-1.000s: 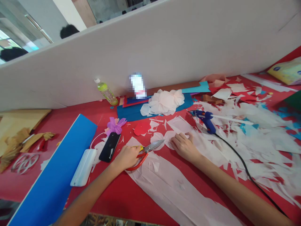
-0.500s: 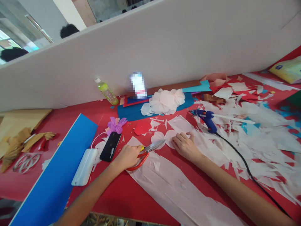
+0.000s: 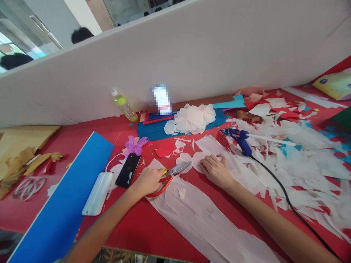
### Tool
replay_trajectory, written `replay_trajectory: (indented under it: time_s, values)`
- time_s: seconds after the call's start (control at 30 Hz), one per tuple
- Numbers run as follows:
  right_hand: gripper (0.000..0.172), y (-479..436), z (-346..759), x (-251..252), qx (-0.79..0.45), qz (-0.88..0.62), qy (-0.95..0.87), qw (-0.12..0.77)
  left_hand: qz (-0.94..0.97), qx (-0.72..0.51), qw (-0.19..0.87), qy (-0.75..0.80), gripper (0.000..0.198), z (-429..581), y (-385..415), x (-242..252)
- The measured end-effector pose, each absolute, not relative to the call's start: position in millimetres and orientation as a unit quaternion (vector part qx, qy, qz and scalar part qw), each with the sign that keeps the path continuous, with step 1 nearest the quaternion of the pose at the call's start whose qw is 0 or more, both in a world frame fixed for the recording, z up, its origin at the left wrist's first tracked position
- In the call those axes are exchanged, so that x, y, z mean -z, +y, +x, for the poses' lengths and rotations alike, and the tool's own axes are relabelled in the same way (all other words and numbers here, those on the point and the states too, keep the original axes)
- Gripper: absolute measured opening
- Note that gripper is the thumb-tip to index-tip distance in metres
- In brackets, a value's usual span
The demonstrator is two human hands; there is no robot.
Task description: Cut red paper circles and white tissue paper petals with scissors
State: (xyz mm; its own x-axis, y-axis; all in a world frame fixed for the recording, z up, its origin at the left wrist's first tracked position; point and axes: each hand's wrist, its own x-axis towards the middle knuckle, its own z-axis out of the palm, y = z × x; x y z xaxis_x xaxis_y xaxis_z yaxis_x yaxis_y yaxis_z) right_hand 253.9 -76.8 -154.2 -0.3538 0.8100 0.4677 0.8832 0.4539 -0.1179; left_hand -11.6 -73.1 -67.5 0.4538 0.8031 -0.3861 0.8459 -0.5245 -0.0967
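My left hand (image 3: 148,181) is closed on a pair of scissors (image 3: 167,181) with red and yellow handles. Their blades point right and look closed, lying over a pale paper petal piece (image 3: 183,159). Just right of the tips, my right hand (image 3: 216,168) rests with its fingers close together on another pale petal piece (image 3: 196,164); whether they pinch it is hard to tell. A long strip of pale pink paper (image 3: 203,215) lies between my forearms. Beyond the hands, a pale paper flower (image 3: 193,118) sits on blue paper (image 3: 153,131).
A blue glue gun (image 3: 241,139) with a black cord and many paper scraps (image 3: 296,171) lie at right. At left are a black phone (image 3: 128,170), a white power bank (image 3: 98,193), a blue board (image 3: 63,204) and a purple flower (image 3: 135,145). A bottle (image 3: 125,107) leans on the partition.
The scissors and my left hand have shifted slightly left. My right hand stays in nearly the same place.
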Motion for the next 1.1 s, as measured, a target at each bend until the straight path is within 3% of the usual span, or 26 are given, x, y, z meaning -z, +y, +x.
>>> replay_trajectory:
  time_s: [0.33, 1.1]
  values:
    - [0.026, -77, 253, 154, 0.078, -0.514, -0.818, 0.245, 0.861, 0.168, 0.060, 0.476, 0.018, -7, -72, 68]
    - [0.024, -74, 254, 156, 0.038, -0.537, -0.803, 0.257, 0.849, 0.166, 0.054, 0.499, 0.025, -9, -78, 83]
